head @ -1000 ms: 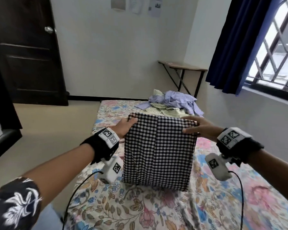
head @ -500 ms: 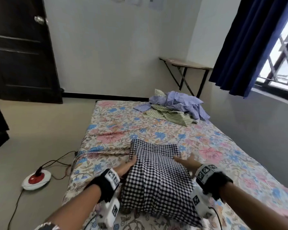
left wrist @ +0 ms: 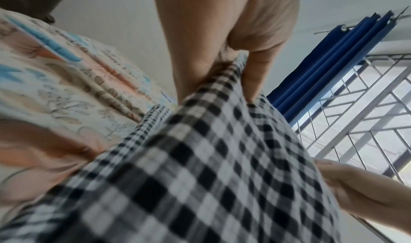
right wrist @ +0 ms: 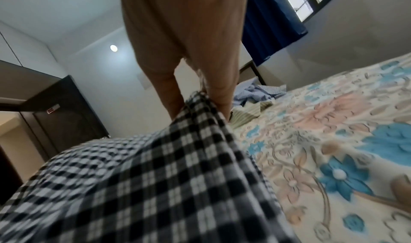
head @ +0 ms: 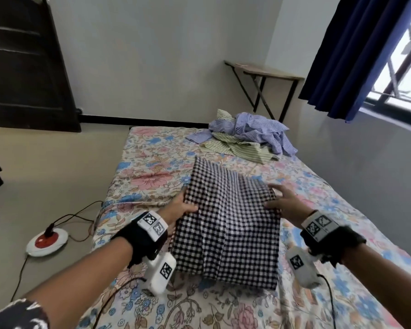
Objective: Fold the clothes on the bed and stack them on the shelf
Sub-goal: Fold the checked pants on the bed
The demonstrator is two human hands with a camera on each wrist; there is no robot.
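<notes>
A black-and-white checked garment [head: 228, 224], folded into a long panel, lies lengthwise on the floral bed [head: 150, 169]. My left hand [head: 188, 205] pinches its left edge about halfway up, thumb on top. My right hand [head: 271, 198] holds the right edge opposite. In the left wrist view the left hand [left wrist: 235, 65] pinches the checked cloth [left wrist: 200, 159]. In the right wrist view the right hand [right wrist: 200, 97] pinches the cloth's edge [right wrist: 177, 159]. The cloth rises slightly between my hands. An unfolded blue striped shirt [head: 259, 129] and a green striped one [head: 240, 149] lie heaped at the far end.
A small folding table [head: 263, 72] stands against the far wall beyond the bed. A blue curtain [head: 356, 55] and the grey wall run along the bed's right side. A red-and-white device [head: 46, 241] with cables lies on the floor to the left. A dark door [head: 22, 67] is at far left.
The checked garment hung upright from both hands a second ago. It has come down onto the bed, and my hands now hold its side edges low over the sheet.
</notes>
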